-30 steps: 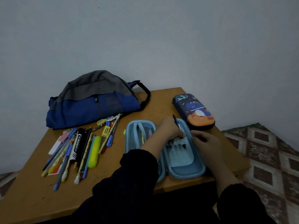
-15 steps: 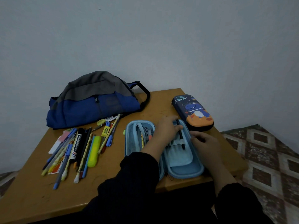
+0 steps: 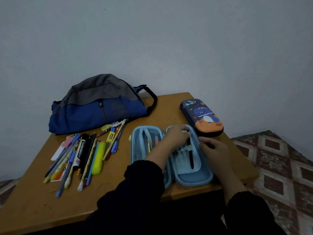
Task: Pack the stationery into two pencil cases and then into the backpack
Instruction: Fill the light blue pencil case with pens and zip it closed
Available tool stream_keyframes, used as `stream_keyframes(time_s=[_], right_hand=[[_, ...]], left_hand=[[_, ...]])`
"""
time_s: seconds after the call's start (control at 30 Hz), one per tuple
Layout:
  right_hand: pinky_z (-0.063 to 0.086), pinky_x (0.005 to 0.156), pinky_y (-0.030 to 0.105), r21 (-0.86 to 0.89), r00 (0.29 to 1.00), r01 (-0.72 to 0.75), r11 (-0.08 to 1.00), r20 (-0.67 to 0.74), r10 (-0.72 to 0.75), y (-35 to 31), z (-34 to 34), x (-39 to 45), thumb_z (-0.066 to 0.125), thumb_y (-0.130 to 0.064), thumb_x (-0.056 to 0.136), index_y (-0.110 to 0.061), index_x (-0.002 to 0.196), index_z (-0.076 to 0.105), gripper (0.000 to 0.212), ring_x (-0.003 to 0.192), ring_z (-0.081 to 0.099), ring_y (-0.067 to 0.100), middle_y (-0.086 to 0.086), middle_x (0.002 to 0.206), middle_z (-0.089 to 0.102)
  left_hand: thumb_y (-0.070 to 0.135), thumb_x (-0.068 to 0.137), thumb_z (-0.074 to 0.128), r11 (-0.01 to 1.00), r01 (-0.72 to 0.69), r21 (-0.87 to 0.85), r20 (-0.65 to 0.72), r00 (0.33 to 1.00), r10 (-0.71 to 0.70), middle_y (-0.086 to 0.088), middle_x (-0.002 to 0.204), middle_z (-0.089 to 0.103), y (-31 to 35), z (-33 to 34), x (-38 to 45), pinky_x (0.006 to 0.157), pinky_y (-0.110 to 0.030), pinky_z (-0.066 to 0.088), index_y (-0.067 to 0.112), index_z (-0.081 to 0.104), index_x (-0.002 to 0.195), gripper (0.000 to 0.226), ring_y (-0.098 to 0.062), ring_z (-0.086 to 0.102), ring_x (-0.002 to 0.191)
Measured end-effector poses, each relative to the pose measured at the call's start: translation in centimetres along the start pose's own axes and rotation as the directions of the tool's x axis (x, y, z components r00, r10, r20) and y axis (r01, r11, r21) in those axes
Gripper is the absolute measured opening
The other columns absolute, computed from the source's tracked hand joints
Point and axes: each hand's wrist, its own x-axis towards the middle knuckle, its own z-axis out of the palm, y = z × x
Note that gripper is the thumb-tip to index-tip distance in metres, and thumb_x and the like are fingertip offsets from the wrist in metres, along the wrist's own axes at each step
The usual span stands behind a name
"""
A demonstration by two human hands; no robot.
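Two pencil cases sit on the wooden surface (image 3: pixel 152 106), and most of the stationery is not yet packed. Starting at nine o'clock, the loose pile of pens and markers (image 3: pixel 79 156) fans out beside a yellow highlighter (image 3: pixel 98 157), with the blue and grey backpack (image 3: pixel 100 106) lying behind it at about eleven o'clock, apparently closed. Just right of the pile the light blue pencil case (image 3: pixel 171 155) lies open flat; its left half with the mesh pocket already holds a few pens, though how many I cannot tell. The left hand (image 3: pixel 177 137) reaches across that case, its fingers (image 3: pixel 185 128) curled around the top of a black pen (image 3: pixel 191 156), which now stands well down in an elastic loop of the right half (a second ago it was still held above the loops, so the slide has nearly finished). The right hand (image 3: pixel 214 148) rests at three o'clock of the case, fingers bent and pinching its rim to steady it. At one o'clock the dinosaur pencil case (image 3: pixel 203 117) is zipped shut and untouched. By my judgement one more pen is seated, the pile at nine o'clock is next, and the second case and the backpack are a long way off
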Motion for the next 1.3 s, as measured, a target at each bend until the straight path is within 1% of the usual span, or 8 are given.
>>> stream_keyframes(time_s=[0.1, 0.27, 0.4, 0.57, 0.7, 0.93, 1.13, 1.3], right_hand=[[0.046, 0.061, 0.017, 0.007, 1.0, 0.008, 1.0, 0.005, -0.008, 0.0, 0.0, 0.0, 0.06, -0.006, 0.091, -0.012, 0.106, 0.073, 0.021, 0.077, 0.062, 0.009, -0.014, 0.084, 0.067], [0.044, 0.058, 0.01, -0.013, 1.0, 0.01, 1.0, 0.0, -0.01, -0.1, -0.1, 0.0, 0.06, -0.006, 0.09, -0.015, 0.104, 0.073, 0.021, 0.074, 0.06, -0.001, -0.013, 0.086, 0.067], [0.044, 0.056, 0.005, -0.017, 1.0, 0.019, 1.0, -0.009, -0.019, -0.1, -0.1, -0.1, 0.061, -0.006, 0.09, -0.01, 0.107, 0.072, 0.021, 0.068, 0.059, -0.006, -0.017, 0.083, 0.064], [0.044, 0.058, 0.002, -0.015, 1.0, 0.02, 1.0, -0.009, -0.02, -0.1, -0.1, -0.1, 0.06, -0.005, 0.091, -0.007, 0.109, 0.071, 0.022, 0.073, 0.059, -0.006, -0.003, 0.092, 0.068], [0.043, 0.059, 0.001, 0.001, 1.0, 0.007, 1.0, -0.008, -0.007, -0.1, -0.1, -0.1, 0.06, -0.006, 0.091, -0.008, 0.11, 0.071, 0.022, 0.08, 0.058, -0.003, -0.008, 0.089, 0.066], [0.045, 0.059, 0.014, 0.083, 1.0, -0.021, 0.996, 0.003, 0.021, -0.1, -0.3, -0.2, 0.062, -0.006, 0.089, -0.018, 0.096, 0.073, 0.017, 0.072, 0.061, 0.005, -0.007, 0.087, 0.07], [0.052, 0.07, 0.029, 0.176, 0.997, -0.078, 0.981, 0.03, 0.074, -0.5, -0.6, -0.6, 0.065, -0.008, 0.088, -0.023, 0.087, 0.075, 0.018, 0.083, 0.067, 0.012, -0.006, 0.087, 0.074], [0.055, 0.075, 0.036, 0.196, 0.988, -0.143, 0.97, 0.084, 0.129, -1.4, -0.6, -0.2, 0.065, -0.01, 0.089, -0.013, 0.097, 0.073, 0.012, 0.087, 0.067, 0.021, 0.005, 0.092, 0.073]], left_hand=[[0.021, 0.095, 0.056, 1.0, 0.014, -0.009, -0.032, 0.999, -0.014, -0.02, 0.12, 0.061, -0.3, 0.2, 0.1, 0.063, -0.024, 0.041, 0.013, 0.054, 0.127, 0.033, -0.017, 0.053, 0.074], [0.022, 0.095, 0.056, 0.999, 0.028, -0.019, -0.084, 0.996, -0.03, -0.021, 0.123, 0.059, -0.5, 0.4, 0.5, 0.056, -0.025, 0.042, 0.013, 0.053, 0.123, 0.03, -0.022, 0.057, 0.074], [0.024, 0.095, 0.055, 0.999, 0.039, -0.025, -0.142, 0.989, -0.042, -0.021, 0.115, 0.062, -0.6, 0.7, 0.9, 0.076, -0.035, 0.051, 0.013, 0.054, 0.119, 0.027, -0.036, 0.061, 0.097], [0.027, 0.096, 0.054, 0.999, 0.043, -0.032, -0.158, 0.986, -0.047, -0.019, 0.11, 0.064, -1.0, 1.0, 1.1, 0.069, -0.029, 0.045, 0.013, 0.053, 0.121, 0.029, -0.025, 0.057, 0.079], [0.027, 0.096, 0.052, 0.999, 0.038, -0.035, -0.157, 0.987, -0.043, -0.017, 0.104, 0.064, -1.0, 0.9, 1.1, 0.064, -0.027, 0.043, 0.013, 0.052, 0.124, 0.031, -0.018, 0.052, 0.071], [0.026, 0.097, 0.051, 0.989, -0.034, -0.145, -0.222, 0.975, 0.001, -0.002, 0.092, 0.057, -1.0, -0.1, -0.4, 0.053, -0.022, 0.037, 0.014, 0.052, 0.124, 0.03, -0.01, 0.048, 0.068], [0.014, 0.096, 0.048, 0.988, -0.052, -0.144, -0.535, 0.844, -0.033, 0.003, 0.08, 0.055, -3.4, -4.5, -2.5, 0.05, -0.022, 0.036, 0.012, 0.059, 0.11, 0.018, -0.007, 0.047, 0.06], [0.002, 0.089, 0.05, 0.987, 0.152, 0.056, -0.741, 0.669, -0.061, -0.011, 0.1, 0.065, -7.9, -9.1, -3.6, 0.067, -0.03, 0.045, 0.005, 0.068, 0.103, 0.023, -0.026, 0.061, 0.088]])
